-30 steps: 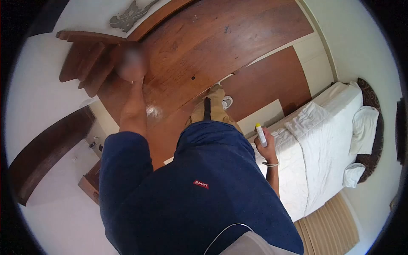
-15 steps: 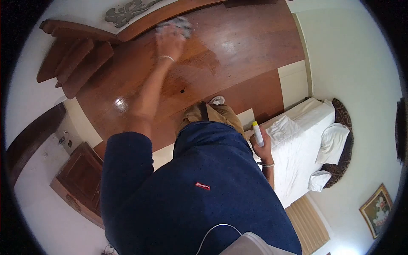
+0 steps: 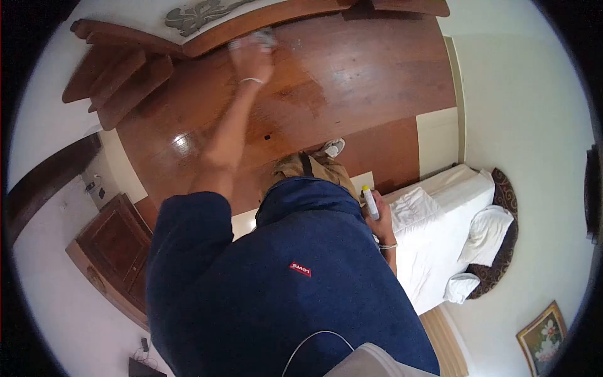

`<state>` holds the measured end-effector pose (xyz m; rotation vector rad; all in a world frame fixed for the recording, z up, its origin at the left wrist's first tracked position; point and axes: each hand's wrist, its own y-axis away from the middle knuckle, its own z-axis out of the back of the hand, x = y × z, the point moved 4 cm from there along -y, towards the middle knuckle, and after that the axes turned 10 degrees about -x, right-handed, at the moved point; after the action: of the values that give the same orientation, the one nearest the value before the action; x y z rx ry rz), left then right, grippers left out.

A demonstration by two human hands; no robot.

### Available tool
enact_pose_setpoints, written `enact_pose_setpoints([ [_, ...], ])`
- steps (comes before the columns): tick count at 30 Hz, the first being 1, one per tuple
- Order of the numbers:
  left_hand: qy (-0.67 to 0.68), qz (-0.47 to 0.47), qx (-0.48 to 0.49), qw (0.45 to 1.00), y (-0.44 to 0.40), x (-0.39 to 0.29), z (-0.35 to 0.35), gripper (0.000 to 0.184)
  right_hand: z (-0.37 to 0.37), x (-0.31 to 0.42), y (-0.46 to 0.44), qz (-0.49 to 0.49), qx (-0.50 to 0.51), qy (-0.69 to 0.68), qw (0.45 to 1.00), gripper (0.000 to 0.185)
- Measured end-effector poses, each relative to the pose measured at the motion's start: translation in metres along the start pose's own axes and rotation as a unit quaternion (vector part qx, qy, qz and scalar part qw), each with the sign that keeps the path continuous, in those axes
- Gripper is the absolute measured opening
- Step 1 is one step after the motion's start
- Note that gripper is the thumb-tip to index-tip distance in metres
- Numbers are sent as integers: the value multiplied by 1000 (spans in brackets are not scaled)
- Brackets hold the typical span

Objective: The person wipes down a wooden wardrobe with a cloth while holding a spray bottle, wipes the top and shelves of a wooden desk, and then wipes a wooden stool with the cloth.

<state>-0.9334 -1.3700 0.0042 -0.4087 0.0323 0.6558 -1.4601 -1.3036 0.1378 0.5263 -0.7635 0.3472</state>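
My left hand (image 3: 253,63), blurred by motion, presses a grey-and-white cloth (image 3: 267,36) against the brown wooden tabletop (image 3: 383,63), close to its raised back edge. Around the hand the wood has a darker, wet-looking patch. Lower right, beside my hip, my right hand (image 3: 382,221) is wrapped round a slim white bottle (image 3: 372,206) with a yellow top, held upright. A small black square (image 3: 267,137) lies on the wood near my body.
Wooden stepped shelves (image 3: 129,78) rise at the table's left end. To the right stands a bed with a white sheet (image 3: 433,245) and pillows (image 3: 487,235). A wooden cabinet (image 3: 116,251) is at the left, and a framed flower picture (image 3: 544,339) hangs at the lower right.
My left hand stays by the table's back edge, still blurred, with less of the cloth showing. The bottle and right hand sit slightly further left and lower as the view shifts.
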Motion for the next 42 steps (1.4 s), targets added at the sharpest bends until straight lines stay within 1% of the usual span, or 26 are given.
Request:
enact_pose_setpoints([
  [2, 97, -139, -114, 979, 9, -46, -53, 46, 3, 3, -8, -3, -1, 2, 1000, 38],
  [5, 51, -165, -54, 983, -20, -51, -77, 50, 22, 5, -8, -33, 0, -10, 999, 39],
  [6, 25, -100, 90, 991, -36, -45, -60, 51, 27, -6, -4, -38, -1, -13, 999, 40],
  [8, 35, 37, 231, 972, -51, -19, -47, 50, 37, -12, 7, -46, -41, -6, 998, 40],
  [10, 28, 42, 205, 978, -40, 9, -41, 50, 38, -43, 22, -58, -54, -15, 997, 34],
  [13, -59, 124, -48, 989, 19, 53, -49, 53, 31, -62, 39, -112, -31, -60, 991, 39],
  [15, -94, 33, -7, 995, 68, 23, -3, 52, 31, -76, 46, -174, 15, -58, 983, 50],
  [16, -186, -51, 129, 973, 94, -8, 19, 51, 27, -86, 48, -126, -16, -49, 991, 50],
  [17, -271, -132, 259, 917, 121, -28, 42, 50, 24, -98, 51, -78, -49, -37, 995, 50],
  [18, -109, -180, 246, 946, 163, -26, 55, 50, 26, -96, 48, -47, -65, -31, 996, 51],
  [19, 59, -220, 228, 947, 214, -17, 59, 49, 28, -88, 45, -16, -81, -23, 996, 51],
  [20, 66, -168, 212, 960, 247, -2, 64, 50, 37, -65, 32, -22, -50, -54, 997, 48],
  [21, 74, -114, 194, 972, 274, 12, 66, 52, 32, -82, 23, -144, 21, -65, 987, 45],
  [23, 19, 115, 203, 972, 319, 61, 56, 54, 36, -86, 10, -87, -17, -68, 994, 41],
  [24, -22, 217, 142, 965, 318, 82, 62, 54, 38, -84, 5, -59, -34, -68, 995, 39],
  [26, -99, 414, 16, 905, 318, 116, 73, 54, 52, -56, -9, -6, -58, -57, 997, 36],
  [28, -171, 584, -109, 786, 324, 132, 75, 54, 54, -62, -13, 0, -49, -39, 998, 38],
  [29, -200, 578, -96, 786, 311, 120, 75, 52, 54, -64, -13, 1, -43, -31, 999, 39],
  [30, -214, 522, -56, 824, 292, 90, 75, 50, 54, -65, -12, -9, -31, -30, 999, 39],
  [31, -210, 419, 4, 883, 271, 52, 77, 48, 54, -65, -14, -17, -18, -29, 999, 39],
  [33, -85, 209, 67, 972, 241, -28, 65, 45, 52, -67, -17, -20, -9, -38, 999, 38],
  [34, 91, 125, 11, 988, 235, -63, 48, 46, 50, -71, -15, -19, -14, -48, 999, 37],
  [35, 132, 39, 157, 978, 231, -96, 45, 44, 48, -73, -14, -17, -19, -57, 998, 36],
  [37, 287, -171, 168, 927, 221, -142, 49, 40, 49, -63, -17, -28, 0, -69, 997, 36],
  [40, 328, -191, 223, 898, 210, -133, 42, 38, 52, -59, -21, -35, 2, -67, 997, 36],
  [42, 286, -162, 193, 924, 208, -87, 46, 39, 58, -58, -22, -43, -12, -58, 997, 36],
])
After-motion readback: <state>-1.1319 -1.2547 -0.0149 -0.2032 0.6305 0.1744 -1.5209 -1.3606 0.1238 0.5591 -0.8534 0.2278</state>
